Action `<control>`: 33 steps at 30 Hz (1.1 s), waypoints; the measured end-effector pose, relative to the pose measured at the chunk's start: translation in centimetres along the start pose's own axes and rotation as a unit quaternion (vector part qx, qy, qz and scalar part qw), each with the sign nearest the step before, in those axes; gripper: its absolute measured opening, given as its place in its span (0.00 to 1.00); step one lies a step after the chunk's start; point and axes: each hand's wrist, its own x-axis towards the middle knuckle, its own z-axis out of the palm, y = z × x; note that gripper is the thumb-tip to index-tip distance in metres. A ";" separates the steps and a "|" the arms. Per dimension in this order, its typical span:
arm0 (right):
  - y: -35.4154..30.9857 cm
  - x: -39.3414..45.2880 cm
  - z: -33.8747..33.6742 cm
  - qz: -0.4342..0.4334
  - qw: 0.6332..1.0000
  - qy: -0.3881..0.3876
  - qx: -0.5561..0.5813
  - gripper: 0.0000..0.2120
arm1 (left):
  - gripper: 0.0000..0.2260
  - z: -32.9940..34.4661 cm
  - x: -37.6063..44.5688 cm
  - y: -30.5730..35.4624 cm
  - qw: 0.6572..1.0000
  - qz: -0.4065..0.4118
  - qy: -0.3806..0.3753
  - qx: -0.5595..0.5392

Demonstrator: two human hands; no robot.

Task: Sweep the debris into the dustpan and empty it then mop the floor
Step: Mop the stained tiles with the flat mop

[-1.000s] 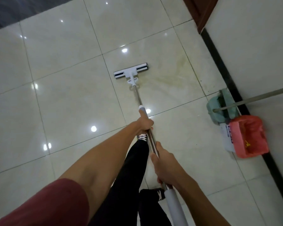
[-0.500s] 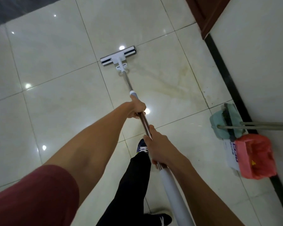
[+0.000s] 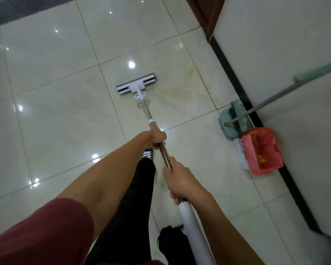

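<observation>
A flat white mop head [image 3: 136, 87] lies on the glossy cream tile floor [image 3: 55, 115], its metal pole [image 3: 165, 156] running back toward me. My left hand [image 3: 157, 137] grips the pole farther down, just below a white collar. My right hand [image 3: 182, 181] grips it higher up, just above the white handle sleeve [image 3: 193, 232]. A faint yellowish wet streak [image 3: 180, 91] marks the tile to the right of the mop head. By the right wall stands a green dustpan [image 3: 231, 123] with a broom, its long handle [image 3: 287, 90] leaning up to the right.
A red bin [image 3: 260, 152] lined with a red bag stands against the wall behind the dustpan. A black skirting strip [image 3: 235, 85] runs along the white wall [image 3: 287, 44]. A brown door frame [image 3: 206, 14] is at top right. My black-trousered leg and shoe [image 3: 148, 154] are under the pole.
The mop head was pushed away to the far left half a second ago and has now been pulled back and to the right. Both hands kept their grip on the pole.
</observation>
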 end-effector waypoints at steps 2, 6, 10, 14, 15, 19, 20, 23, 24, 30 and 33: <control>4.7 -3.4 0.3 0.006 0.999 0.000 0.033 0.08 | 0.36 4.7 -1.8 -2.4 1.000 0.004 -0.006 -0.003; 12.6 -9.1 0.2 0.001 0.998 0.013 0.059 0.08 | 0.35 12.9 -6.4 -4.6 0.998 0.016 -0.033 0.044; 18.4 -13.3 -0.4 -0.001 0.996 0.044 0.075 0.08 | 0.37 19.7 -9.3 -5.0 0.993 0.032 -0.063 0.100; 20.9 -15.0 -0.9 0.002 0.989 0.087 0.118 0.07 | 0.36 23.5 -10.0 -4.2 0.989 0.041 -0.083 0.118; 20.9 -14.9 -1.0 0.004 0.987 0.097 0.127 0.07 | 0.35 23.8 -10.0 -3.7 0.989 0.043 -0.082 0.119; 19.4 -13.2 -1.7 0.009 0.981 0.126 0.150 0.14 | 0.34 23.0 -8.4 -1.9 0.989 0.045 -0.080 0.120; 18.6 -12.4 -1.9 0.014 0.979 0.131 0.154 0.17 | 0.34 22.4 -7.7 -1.4 0.989 0.045 -0.078 0.121; 15.0 -9.1 -2.9 0.024 0.977 0.134 0.165 0.21 | 0.37 19.5 -5.1 1.3 0.989 0.055 -0.057 0.123; 13.6 -7.9 -3.6 0.023 0.975 0.134 0.173 0.21 | 0.37 18.3 -4.1 2.6 0.989 0.063 -0.053 0.119; 4.9 0.1 -9.0 -0.002 0.978 0.158 0.139 0.17 | 0.34 11.1 2.1 11.0 0.989 0.095 -0.059 0.093; -0.2 4.9 -11.7 -0.008 0.978 0.180 0.107 0.14 | 0.30 6.8 4.8 15.6 0.986 0.113 -0.065 0.101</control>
